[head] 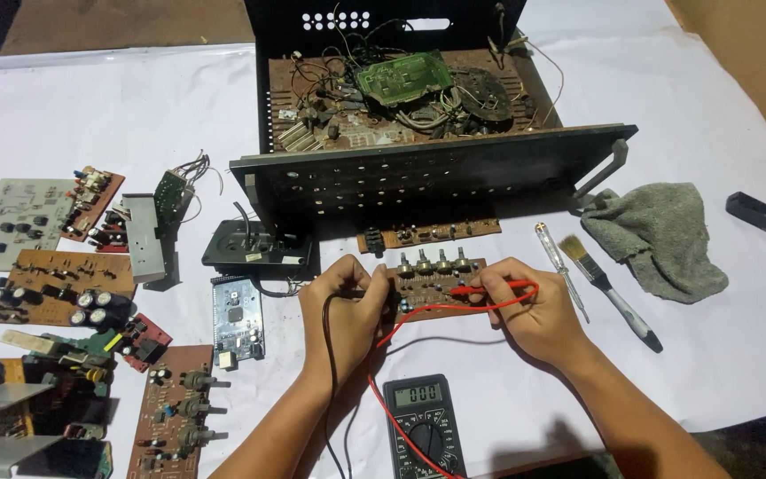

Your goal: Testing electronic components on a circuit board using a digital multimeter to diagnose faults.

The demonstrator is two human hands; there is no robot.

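Observation:
A brown circuit board point(432, 286) with a row of knobbed potentiometers lies on the white cloth in front of me. My left hand point(344, 306) grips a black test probe at the board's left end; its black lead runs down toward the multimeter point(421, 426). My right hand point(529, 309) holds a red test probe point(489, 288) with its tip on the board's right half. The red lead loops down to the grey multimeter, whose display is lit, near the lower edge between my forearms.
An opened black amplifier chassis point(418, 168) with wiring stands behind the board. A narrow board strip point(427, 234) lies before it. Several circuit boards point(55, 284) cover the left side. A screwdriver point(560, 266), a paintbrush point(609, 288) and a grey rag point(662, 235) lie to the right.

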